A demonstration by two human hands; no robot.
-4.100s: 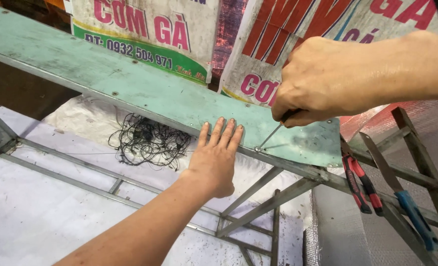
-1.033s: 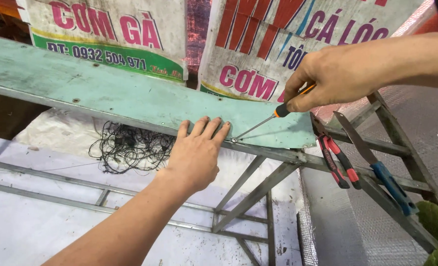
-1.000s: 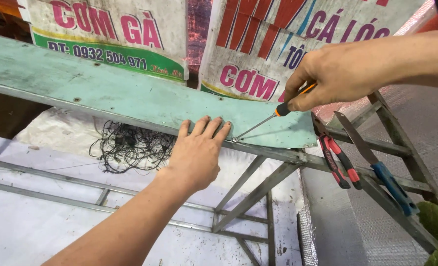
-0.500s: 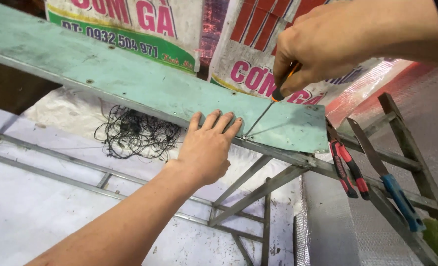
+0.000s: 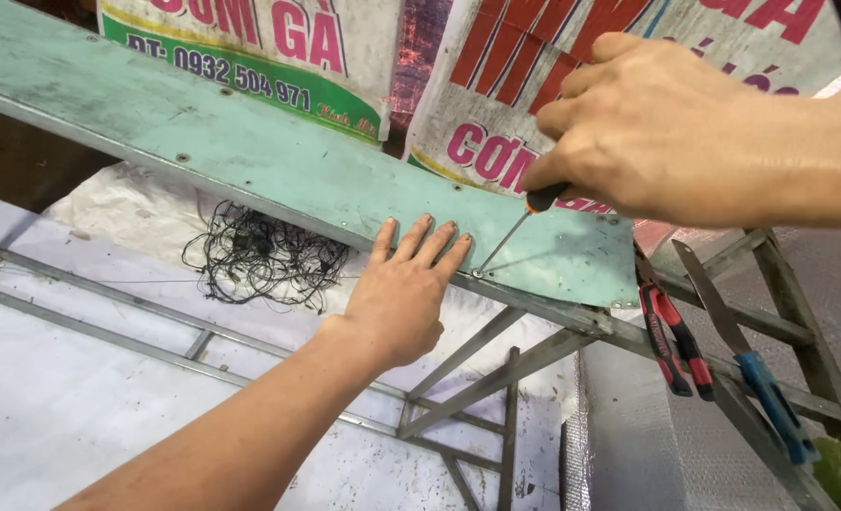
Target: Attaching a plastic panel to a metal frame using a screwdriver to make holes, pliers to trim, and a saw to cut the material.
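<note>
A long pale green board [image 5: 279,156] lies across a grey metal frame [image 5: 534,355]. My left hand [image 5: 403,289] rests flat against the board's near edge, fingers spread up onto its top. My right hand [image 5: 662,128] is closed around a screwdriver [image 5: 520,222] with an orange and black handle. Its thin shaft slants down to a screw [image 5: 477,273] at the board's near edge, just right of my left fingertips.
Red-handled pliers [image 5: 671,331] and a blue-handled knife [image 5: 747,355] hang on the frame at the right. A tangle of black wire [image 5: 260,255] lies on white sheeting [image 5: 80,397] below. Printed banners [image 5: 288,47] stand behind the board.
The view has shifted slightly. My right hand has come lower and nearer over the board's right end; the screwdriver tip stays at the same edge screw. My left hand keeps its place.
</note>
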